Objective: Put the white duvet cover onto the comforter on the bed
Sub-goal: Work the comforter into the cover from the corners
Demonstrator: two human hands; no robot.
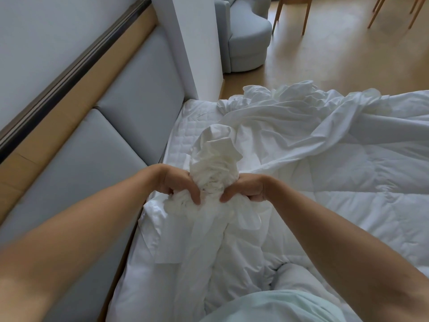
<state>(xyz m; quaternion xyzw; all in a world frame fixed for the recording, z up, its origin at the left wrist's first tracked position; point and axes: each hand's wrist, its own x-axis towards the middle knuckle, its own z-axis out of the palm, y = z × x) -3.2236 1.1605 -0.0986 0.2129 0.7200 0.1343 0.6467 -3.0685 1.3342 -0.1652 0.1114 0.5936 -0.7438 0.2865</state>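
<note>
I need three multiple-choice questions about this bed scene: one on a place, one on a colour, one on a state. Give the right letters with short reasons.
1. Where does the headboard stand?
A) to the person's left
B) to the person's right
C) on the floor

2. What colour are its padded panels?
A) red
B) grey-blue
C) black

3. What state is the duvet cover in?
A) folded flat
B) bunched, gripped by left hand and right hand
C) hanging on a chair

Answers:
1 A, it runs beside the left arm.
2 B, the panels look pale grey-blue.
3 B, the fingers of both hands curl round the bunch.
</note>
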